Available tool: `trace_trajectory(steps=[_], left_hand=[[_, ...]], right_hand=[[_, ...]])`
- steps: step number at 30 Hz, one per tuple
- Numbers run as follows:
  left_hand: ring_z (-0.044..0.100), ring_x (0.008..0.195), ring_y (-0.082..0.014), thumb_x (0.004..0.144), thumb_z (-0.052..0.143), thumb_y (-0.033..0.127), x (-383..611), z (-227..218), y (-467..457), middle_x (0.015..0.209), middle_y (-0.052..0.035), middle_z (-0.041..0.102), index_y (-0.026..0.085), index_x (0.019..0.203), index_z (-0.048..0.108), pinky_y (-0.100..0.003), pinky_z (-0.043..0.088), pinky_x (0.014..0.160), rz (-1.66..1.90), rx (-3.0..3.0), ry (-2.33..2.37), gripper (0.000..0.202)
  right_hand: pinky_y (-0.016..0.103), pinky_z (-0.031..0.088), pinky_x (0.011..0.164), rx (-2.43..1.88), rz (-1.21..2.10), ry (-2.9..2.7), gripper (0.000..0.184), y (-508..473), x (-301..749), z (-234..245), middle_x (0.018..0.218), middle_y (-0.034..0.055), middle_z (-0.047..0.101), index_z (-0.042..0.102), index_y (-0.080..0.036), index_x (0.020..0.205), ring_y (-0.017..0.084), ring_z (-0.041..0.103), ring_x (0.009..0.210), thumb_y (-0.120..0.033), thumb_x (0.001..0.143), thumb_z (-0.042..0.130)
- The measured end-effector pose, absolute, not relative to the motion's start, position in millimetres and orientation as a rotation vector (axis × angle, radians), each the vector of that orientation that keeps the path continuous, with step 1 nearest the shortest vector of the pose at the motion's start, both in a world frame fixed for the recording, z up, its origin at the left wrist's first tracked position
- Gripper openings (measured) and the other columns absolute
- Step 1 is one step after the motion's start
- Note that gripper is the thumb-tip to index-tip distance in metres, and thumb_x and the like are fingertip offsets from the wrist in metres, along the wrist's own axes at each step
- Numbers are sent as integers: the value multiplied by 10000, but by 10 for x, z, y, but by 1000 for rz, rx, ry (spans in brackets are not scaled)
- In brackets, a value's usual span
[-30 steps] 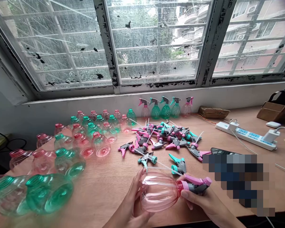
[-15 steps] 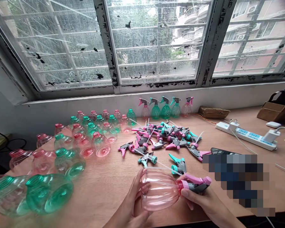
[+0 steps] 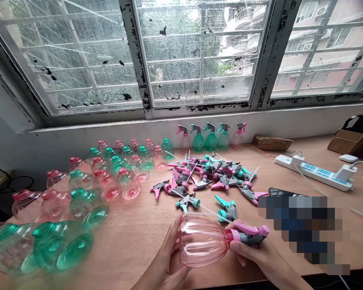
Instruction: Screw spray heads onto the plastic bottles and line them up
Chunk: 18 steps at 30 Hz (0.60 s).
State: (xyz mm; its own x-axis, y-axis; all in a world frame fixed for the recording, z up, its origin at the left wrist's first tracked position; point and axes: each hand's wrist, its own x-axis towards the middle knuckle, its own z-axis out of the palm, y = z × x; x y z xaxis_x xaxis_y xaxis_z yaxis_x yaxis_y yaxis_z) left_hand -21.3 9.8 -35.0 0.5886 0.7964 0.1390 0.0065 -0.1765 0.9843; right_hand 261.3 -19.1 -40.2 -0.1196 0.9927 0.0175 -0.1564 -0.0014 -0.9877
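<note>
A clear pink spray bottle (image 3: pixel 204 243) lies sideways between my hands, its base to the left. My left hand (image 3: pixel 169 255) cups the base end, fingers behind it and thumb below. At the neck, my right hand (image 3: pixel 254 251) is closed around the pink collar of the pink-and-grey trigger sprayer (image 3: pixel 252 233), which sits on the bottle's mouth. Just beyond the bottle lie a teal-and-grey trigger sprayer (image 3: pixel 226 208) and another teal-and-grey one (image 3: pixel 187 202). Part of the right fingers is hidden behind the neck.
Several open pink and green bottles (image 3: pixel 63 245) stand in rows at left. A pile of trigger sprayers (image 3: pixel 211 171) lies mid-table. Behind it, several bottles with sprayers fitted (image 3: pixel 211 139) line the wall. A power strip (image 3: pixel 314 172) and a partly blurred phone (image 3: pixel 286 192) are at right.
Both hands keep their hold on the spray bottle. Its body has shifted only very slightly; the things on the table have not moved.
</note>
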Motion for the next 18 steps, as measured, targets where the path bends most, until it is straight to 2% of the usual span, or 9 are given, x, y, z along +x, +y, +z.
trace_trajectory(steps=[2,4,6,7,10,14,16,18], left_hand=[[411,1507,-317,942,707,361,-216,-334,94,1739,-18,209,513,1591,148,-455,322,1256,819,1586,675,870],[269,1574,-327,876,785,370,-223,-305,90,1749,-11,177,490,1599,137,-455,275,1279,816,1550,674,978],[138,1608,-320,857,798,395,-230,-279,86,1754,-11,156,448,1608,167,-449,220,1298,818,1517,670,983],[117,1612,-314,871,782,403,-230,-271,85,1754,-12,154,434,1608,189,-445,205,1302,816,1507,668,947],[210,1593,-319,890,770,371,-219,-272,86,1753,-13,164,440,1606,196,-444,224,1296,789,1504,681,921],[455,1481,-304,981,649,358,-198,-292,86,1724,-30,262,483,1602,145,-450,293,1268,810,1567,688,810],[472,1468,-299,1001,613,358,-199,-292,86,1718,-27,276,501,1599,106,-459,296,1263,811,1603,677,798],[401,1511,-323,958,680,369,-209,-289,89,1737,-31,217,490,1604,51,-480,289,1262,801,1628,650,910]], right_hand=[[268,360,551,-1019,1367,-1185,380,-188,2615,-407,619,-54,558,694,-180,972,120,464,534,-518,833,798],[265,358,536,-1014,1364,-1190,383,-185,2615,-413,602,-54,559,691,-184,984,123,462,528,-510,822,810],[264,355,526,-1018,1360,-1193,390,-183,2612,-416,588,-52,566,688,-187,994,127,466,524,-502,808,824],[265,355,525,-1018,1359,-1192,393,-183,2610,-416,587,-52,568,689,-186,996,128,467,524,-502,807,824],[268,357,530,-1020,1359,-1162,403,-187,2605,-416,587,-58,554,696,-177,1011,126,457,524,-513,821,811],[276,343,538,-1030,1356,-1132,378,-191,2611,-426,560,-51,577,696,-163,982,129,480,512,-513,865,774],[279,339,541,-1027,1353,-1138,374,-191,2614,-429,556,-47,582,697,-159,967,130,482,513,-512,870,768],[279,347,541,-1027,1360,-1136,387,-190,2612,-425,565,-49,574,700,-164,984,132,478,520,-516,850,786]])
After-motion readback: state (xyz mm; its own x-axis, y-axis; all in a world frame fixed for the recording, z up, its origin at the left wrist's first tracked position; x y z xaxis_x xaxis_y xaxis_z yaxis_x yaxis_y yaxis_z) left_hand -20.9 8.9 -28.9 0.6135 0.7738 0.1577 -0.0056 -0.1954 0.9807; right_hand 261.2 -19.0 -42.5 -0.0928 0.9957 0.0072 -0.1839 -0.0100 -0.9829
